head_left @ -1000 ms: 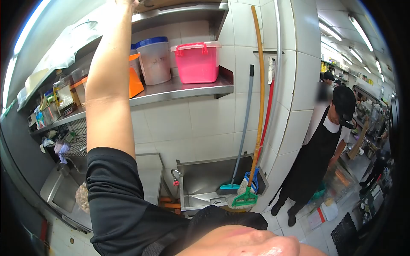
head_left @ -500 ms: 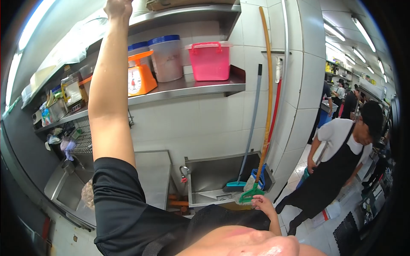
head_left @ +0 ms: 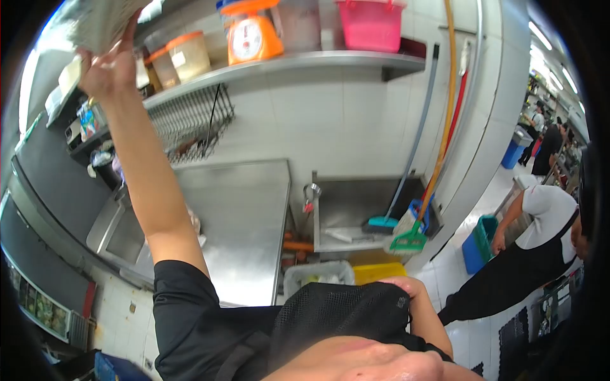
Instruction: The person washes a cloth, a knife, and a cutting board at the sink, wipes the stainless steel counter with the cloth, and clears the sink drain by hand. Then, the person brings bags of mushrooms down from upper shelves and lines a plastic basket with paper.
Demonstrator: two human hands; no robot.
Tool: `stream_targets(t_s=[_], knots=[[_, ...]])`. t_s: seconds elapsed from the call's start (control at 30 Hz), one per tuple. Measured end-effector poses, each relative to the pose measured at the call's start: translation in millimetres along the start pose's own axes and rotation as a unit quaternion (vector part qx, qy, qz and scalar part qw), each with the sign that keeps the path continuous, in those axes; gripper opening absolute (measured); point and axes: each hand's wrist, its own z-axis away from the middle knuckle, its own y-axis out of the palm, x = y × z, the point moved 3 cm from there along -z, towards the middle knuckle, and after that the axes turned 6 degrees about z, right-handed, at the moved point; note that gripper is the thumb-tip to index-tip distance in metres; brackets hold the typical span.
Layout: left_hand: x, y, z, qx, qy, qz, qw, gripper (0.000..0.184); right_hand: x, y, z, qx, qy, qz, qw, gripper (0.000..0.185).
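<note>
My left hand [head_left: 113, 71] is raised high at the upper left, fingers apart round the lower edge of a pale, see-through, mesh-textured thing [head_left: 105, 25]. Its top is cut off by the frame, so I cannot make out its kind. Close by on the steel shelf [head_left: 298, 61] stand tubs with orange lids [head_left: 189, 56] and an orange dial scale [head_left: 252, 35]. My right hand [head_left: 401, 283] is bent in at my chest, next to my black mesh top [head_left: 343, 311]. Its fingers are mostly hidden and blurred.
Below the shelf are a wire rack [head_left: 190, 127] and a steel table [head_left: 235, 203]. A steel sink [head_left: 349, 197] holds a green broom [head_left: 410, 240] and other long-handled tools. A pink box [head_left: 370, 25] sits on the shelf. A co-worker [head_left: 534, 254] stands at right beside a blue bin [head_left: 476, 247].
My view has swung, so the shelf sits higher and further right. My left hand has moved left and down in view, now with the pale thing in it. My right hand has drawn in to my chest.
</note>
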Motion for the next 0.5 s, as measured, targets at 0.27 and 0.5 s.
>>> stream_targets(t_s=[0.27,0.5], knots=[[-136.6,-107.1,197.7,-0.204,-0.127,0.021,0.971,0.044,-13.5,114.5,-57.2,0.098,-0.006,-0.092,0.991,0.126],[-196.8,-166.7,385.0,-0.297,-0.342,-0.026,0.891,0.055,-12.9,166.3,-69.3,0.081,-0.042,-0.083,0.992,0.115]])
